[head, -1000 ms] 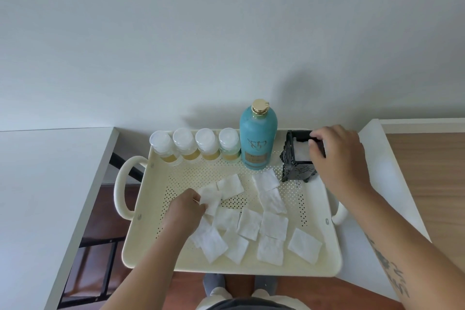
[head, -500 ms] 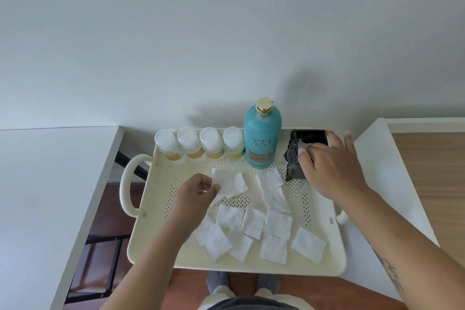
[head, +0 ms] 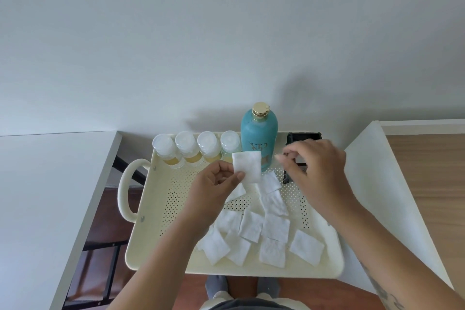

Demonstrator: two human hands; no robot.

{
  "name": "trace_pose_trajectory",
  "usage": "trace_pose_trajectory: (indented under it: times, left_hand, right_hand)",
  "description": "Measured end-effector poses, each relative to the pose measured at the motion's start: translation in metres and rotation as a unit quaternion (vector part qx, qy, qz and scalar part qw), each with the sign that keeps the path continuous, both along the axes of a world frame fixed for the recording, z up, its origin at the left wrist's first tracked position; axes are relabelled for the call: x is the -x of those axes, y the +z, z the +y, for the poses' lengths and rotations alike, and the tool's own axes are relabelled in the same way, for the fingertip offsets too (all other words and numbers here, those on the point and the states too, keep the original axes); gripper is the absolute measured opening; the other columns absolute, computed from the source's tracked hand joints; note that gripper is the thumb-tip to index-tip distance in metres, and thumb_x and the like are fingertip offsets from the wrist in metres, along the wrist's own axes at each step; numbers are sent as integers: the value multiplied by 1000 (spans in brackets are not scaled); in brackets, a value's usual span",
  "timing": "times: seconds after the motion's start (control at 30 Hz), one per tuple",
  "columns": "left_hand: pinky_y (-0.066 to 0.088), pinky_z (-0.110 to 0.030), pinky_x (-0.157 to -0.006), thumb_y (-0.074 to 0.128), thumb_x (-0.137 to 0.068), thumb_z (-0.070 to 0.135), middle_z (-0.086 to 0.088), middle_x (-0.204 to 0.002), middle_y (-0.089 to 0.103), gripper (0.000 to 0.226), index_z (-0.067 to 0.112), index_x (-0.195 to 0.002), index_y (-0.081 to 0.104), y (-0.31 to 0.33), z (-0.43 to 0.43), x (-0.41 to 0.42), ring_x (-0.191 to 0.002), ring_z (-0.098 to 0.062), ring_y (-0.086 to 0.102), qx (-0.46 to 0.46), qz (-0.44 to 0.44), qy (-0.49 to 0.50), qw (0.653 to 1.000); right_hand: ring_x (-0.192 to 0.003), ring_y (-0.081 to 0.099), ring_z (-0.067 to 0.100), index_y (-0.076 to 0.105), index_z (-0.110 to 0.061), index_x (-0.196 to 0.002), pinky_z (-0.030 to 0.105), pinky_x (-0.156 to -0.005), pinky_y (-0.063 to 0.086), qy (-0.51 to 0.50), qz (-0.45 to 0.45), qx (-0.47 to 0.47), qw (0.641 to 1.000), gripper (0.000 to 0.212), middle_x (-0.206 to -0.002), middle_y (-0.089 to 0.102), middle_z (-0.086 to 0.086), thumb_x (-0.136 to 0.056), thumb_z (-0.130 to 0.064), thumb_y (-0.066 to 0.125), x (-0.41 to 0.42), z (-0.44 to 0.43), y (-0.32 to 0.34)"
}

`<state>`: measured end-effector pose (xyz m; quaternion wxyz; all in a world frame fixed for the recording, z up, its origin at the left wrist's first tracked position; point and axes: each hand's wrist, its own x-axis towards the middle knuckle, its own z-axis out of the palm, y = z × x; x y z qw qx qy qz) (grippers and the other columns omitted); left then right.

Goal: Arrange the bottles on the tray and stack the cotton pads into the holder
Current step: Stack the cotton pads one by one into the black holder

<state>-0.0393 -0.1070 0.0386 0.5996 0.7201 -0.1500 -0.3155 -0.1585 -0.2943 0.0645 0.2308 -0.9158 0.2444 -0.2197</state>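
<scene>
Cotton pads (head: 261, 231) lie spread over the near half of the cream tray (head: 161, 211), from about 5 o'clock round to 7 o'clock. One pad (head: 247, 166) is up in the air now. The left hand (head: 214, 189) pinches its lower left edge between thumb and fingers, and the other fingers are curled in. A moment ago that hand was flat down among the pads. Now it has lifted one and carried it up toward 12 o'clock, in front of the blue bottle (head: 259, 138).

The right hand (head: 319, 171) has come off the top of the black holder (head: 303, 137), which stands at the tray's 1 o'clock corner. A second ago its fingers were at the holder's open top. Now it hangs in front of the holder, thumb and finger close together, and it seems to hold nothing. It is reaching toward the lifted pad, so a pass from hand to hand looks likely.

Four small bottles (head: 196, 145) stand in a row along the far edge, at 11 o'clock, next to the blue one. The bottle part looks done. Most pads are not yet stacked.
</scene>
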Motion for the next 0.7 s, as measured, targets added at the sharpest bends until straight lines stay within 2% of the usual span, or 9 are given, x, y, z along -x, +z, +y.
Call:
trace_pose_trajectory:
  times: [0.03,0.1,0.17,0.27,0.33,0.4,0.47,0.53,0.7]
  left_hand:
    - [47,-17,-64,77,-82,29,5,-74,69,11,22,-85,70,2,-2,1,-70,-7,59,6,3,-4,1000]
    - [47,-22,-67,77,-82,28,3,-76,70,12,19,-85,70,4,-5,3,-72,-8,59,14,8,-9,1000]
    - [46,-21,-66,78,-82,27,0,-79,72,14,17,-87,70,5,-8,5,-71,-8,59,15,11,-14,1000]
    - [45,-13,-61,78,-82,26,-2,-84,74,12,18,-88,71,6,-10,5,-70,-4,60,15,8,-27,999]
    - [48,-12,-64,78,-81,28,1,-87,76,12,22,-89,72,4,-10,3,-74,-4,64,1,0,-35,999]
    - [51,-13,-67,78,-81,29,6,-87,76,12,26,-90,71,-3,-8,-2,-77,-3,66,-32,-11,-30,999]
    - [49,-12,-60,77,-82,29,8,-81,73,13,26,-91,70,-13,-5,-11,-69,0,62,-79,-27,-9,996]
    - [47,-16,-58,75,-83,30,9,-83,70,13,25,-93,68,-27,0,-23,-66,-3,59,-142,-55,1,988]
    - [43,-24,-72,71,-86,25,9,-95,66,14,21,-98,65,-65,21,-45,-89,-13,62,-271,-141,-11,952]
  right_hand:
    - [-84,59,13,68,-24,-92,34,-77,39,22,-2,-87,996,27,-79,67,-12,-85,-49,62,-2,8,2]
    - [-83,60,3,67,-27,-96,27,-75,46,39,1,-271,962,26,-82,68,-13,-82,-49,66,-4,20,4]
    - [-79,61,0,66,-30,-90,18,-70,47,35,-1,-345,938,17,-81,68,-13,-82,-45,68,-5,25,1]
    - [-67,56,-1,63,-27,-79,11,-61,42,27,-16,-346,938,12,-74,65,-12,-85,-36,67,-7,24,-3]
    - [-64,54,1,62,-26,-77,13,-58,41,22,-20,-345,938,12,-73,65,-7,-86,-33,66,-7,20,-2]
    - [-62,54,2,62,-25,-78,14,-57,41,10,-23,-333,943,11,-72,64,-4,-87,-30,66,-6,12,-1]
    - [-62,54,1,63,-24,-80,13,-56,41,-16,-24,-308,951,8,-72,65,-6,-87,-28,65,-4,-2,1]
    - [-65,56,4,64,-24,-82,18,-58,41,-50,-20,-279,959,7,-73,64,-7,-87,-28,65,-1,-19,3]
    - [-67,55,12,65,-19,-85,25,-59,39,-98,25,-247,964,9,-76,62,-5,-89,-27,64,4,-61,1]
